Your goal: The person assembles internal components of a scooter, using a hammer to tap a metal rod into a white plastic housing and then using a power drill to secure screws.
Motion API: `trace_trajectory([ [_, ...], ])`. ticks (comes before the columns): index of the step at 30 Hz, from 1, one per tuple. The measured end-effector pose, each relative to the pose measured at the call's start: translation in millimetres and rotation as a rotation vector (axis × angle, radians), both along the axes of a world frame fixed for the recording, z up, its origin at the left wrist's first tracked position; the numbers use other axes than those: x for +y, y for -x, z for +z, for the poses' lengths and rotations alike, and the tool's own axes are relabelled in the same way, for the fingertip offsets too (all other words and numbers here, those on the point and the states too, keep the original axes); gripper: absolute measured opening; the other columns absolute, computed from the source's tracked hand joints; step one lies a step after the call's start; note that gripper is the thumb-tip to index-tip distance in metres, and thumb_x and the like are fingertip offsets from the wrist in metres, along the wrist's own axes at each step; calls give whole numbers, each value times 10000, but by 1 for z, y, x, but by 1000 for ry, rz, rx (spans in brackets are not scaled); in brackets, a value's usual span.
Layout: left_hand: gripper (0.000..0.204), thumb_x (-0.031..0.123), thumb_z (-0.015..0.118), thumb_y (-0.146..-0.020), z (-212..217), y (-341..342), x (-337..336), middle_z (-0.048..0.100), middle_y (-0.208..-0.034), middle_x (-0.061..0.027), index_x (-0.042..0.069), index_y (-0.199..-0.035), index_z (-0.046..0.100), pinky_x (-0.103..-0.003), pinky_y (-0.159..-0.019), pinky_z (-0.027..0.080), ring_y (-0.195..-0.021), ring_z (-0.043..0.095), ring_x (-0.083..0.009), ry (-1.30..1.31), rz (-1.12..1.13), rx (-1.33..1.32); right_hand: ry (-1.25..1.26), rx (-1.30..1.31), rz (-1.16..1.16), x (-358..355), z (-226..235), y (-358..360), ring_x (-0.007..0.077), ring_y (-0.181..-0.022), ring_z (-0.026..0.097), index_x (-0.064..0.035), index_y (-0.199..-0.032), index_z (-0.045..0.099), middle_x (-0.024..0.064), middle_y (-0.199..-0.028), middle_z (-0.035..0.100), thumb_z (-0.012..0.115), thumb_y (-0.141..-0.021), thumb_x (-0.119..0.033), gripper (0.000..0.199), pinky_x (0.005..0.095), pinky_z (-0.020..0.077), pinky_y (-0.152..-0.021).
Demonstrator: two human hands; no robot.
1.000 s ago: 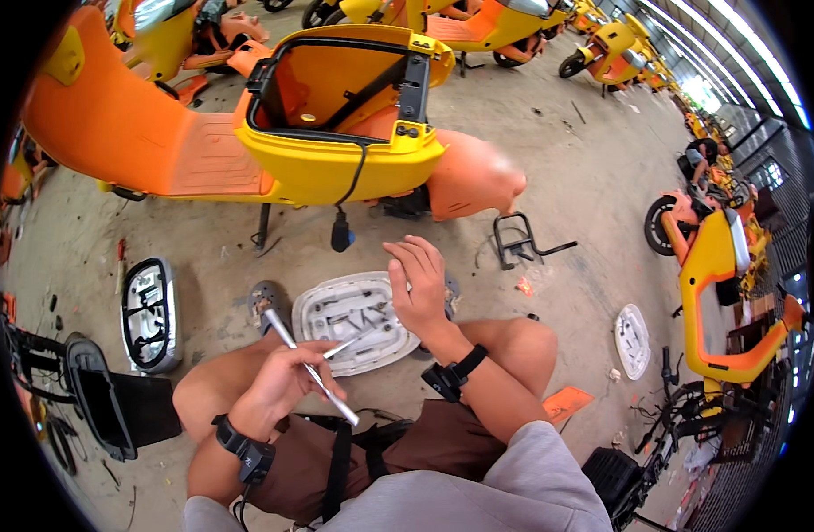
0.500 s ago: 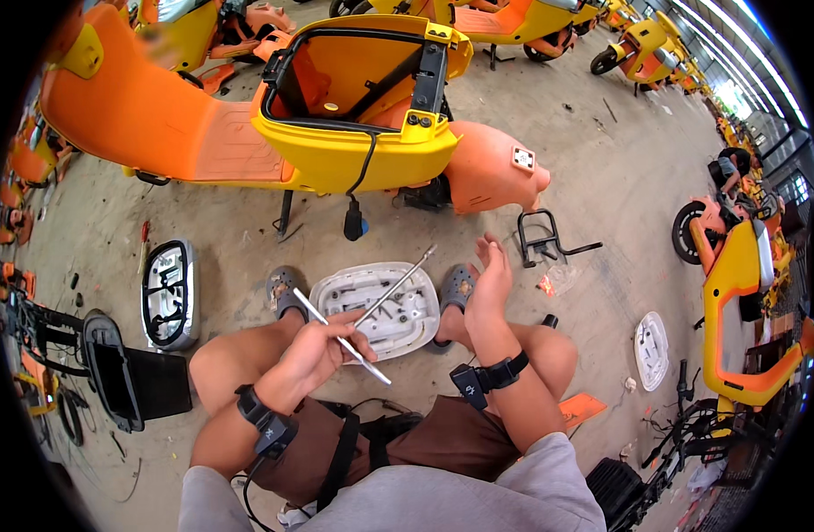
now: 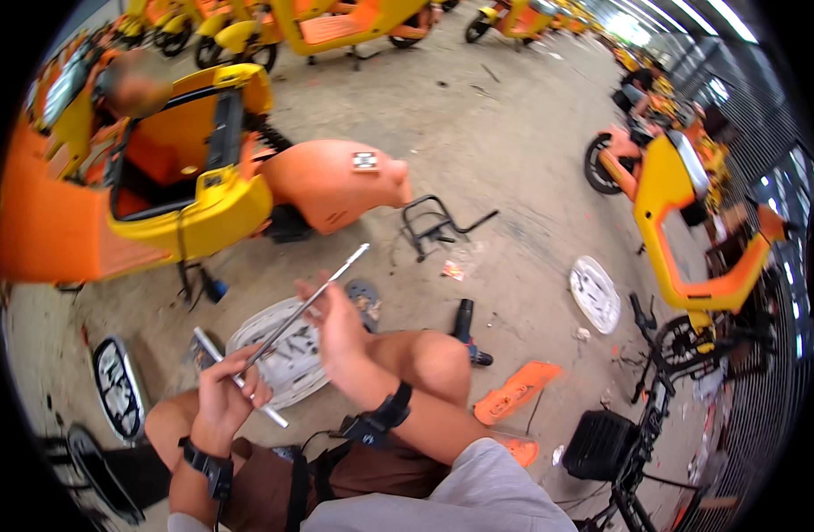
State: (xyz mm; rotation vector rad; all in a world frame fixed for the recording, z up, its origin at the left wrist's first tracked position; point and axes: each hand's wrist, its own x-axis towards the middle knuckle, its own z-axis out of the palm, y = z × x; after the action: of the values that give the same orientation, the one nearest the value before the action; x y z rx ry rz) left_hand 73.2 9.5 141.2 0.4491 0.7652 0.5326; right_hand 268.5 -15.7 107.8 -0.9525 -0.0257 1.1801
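My left hand (image 3: 232, 387) is closed around the crossbar of a silver T-handle wrench (image 3: 281, 330), its long shaft slanting up and to the right. Beside the middle of that shaft is my right hand (image 3: 338, 330), fingers apart and seemingly touching it; their contact is partly hidden. Beneath both hands, a white plastic cover (image 3: 287, 387) lies on the floor between my feet, with several small dark screws or bolts in it. My forearms and the wrench hide part of this cover.
An orange and yellow scooter body (image 3: 327, 182) stands ahead on the left. A black metal bracket (image 3: 425, 232), a cordless driver (image 3: 465, 330), orange panels (image 3: 516, 392) and another white cover (image 3: 595, 294) lie to the right. A black-rimmed cover (image 3: 118, 387) lies left.
My view has swung right, so the scooter sits farther left. My right hand has come from apart in the air to the wrench shaft; the left still grips the crossbar.
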Motion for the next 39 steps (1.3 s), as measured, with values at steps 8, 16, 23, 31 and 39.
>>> trace_trajectory([
  [8, 359, 89, 605, -867, 6, -30, 19, 462, -508, -40, -44, -1199, 576, -325, -500, 446, -437, 555, -232, -268, -193, 131, 43, 38, -10, 0, 7, -18, 173, -1184, 500, -63, -1423, 368, 92, -1261, 585, 320, -1034, -290, 453, 329, 379, -973],
  [16, 375, 77, 549, -931, 20, -30, 40, 570, -613, -62, -85, -1268, 518, -270, -507, 478, -516, 579, -152, -501, -353, 274, 99, 11, 28, 2, 1, -16, 184, -1215, 509, -47, -1446, 347, 115, -1293, 586, 289, -1042, -306, 483, 329, 384, -983],
  [23, 353, 104, 488, -989, 18, -33, 33, 678, -931, -93, -37, -1309, 531, -244, -689, 475, -785, 612, -127, -803, -294, 310, 42, -18, 205, 5, -6, 5, 184, -1225, 510, -20, -1392, 442, 107, -1306, 580, 322, -1043, -329, 482, 336, 376, -1000],
  [31, 185, -37, 462, -914, 14, -34, 31, 647, -848, -81, -31, -997, 627, -282, -692, 482, -765, 604, -146, -1103, -275, 353, -36, -99, 390, -4, -1, 41, 94, -867, 537, 1, -1204, 596, -7, -972, 621, 411, -1017, -290, 392, 268, 396, -785],
  [39, 479, -2, 573, -810, 4, -27, 22, 608, -1158, -218, 30, -1285, 520, -424, -899, 490, -1055, 599, -398, -1347, -484, 462, 154, -3, 227, -2, -2, 37, 219, -891, 592, -54, -841, 584, 109, -944, 654, 481, -910, -196, 188, 360, 467, -819],
])
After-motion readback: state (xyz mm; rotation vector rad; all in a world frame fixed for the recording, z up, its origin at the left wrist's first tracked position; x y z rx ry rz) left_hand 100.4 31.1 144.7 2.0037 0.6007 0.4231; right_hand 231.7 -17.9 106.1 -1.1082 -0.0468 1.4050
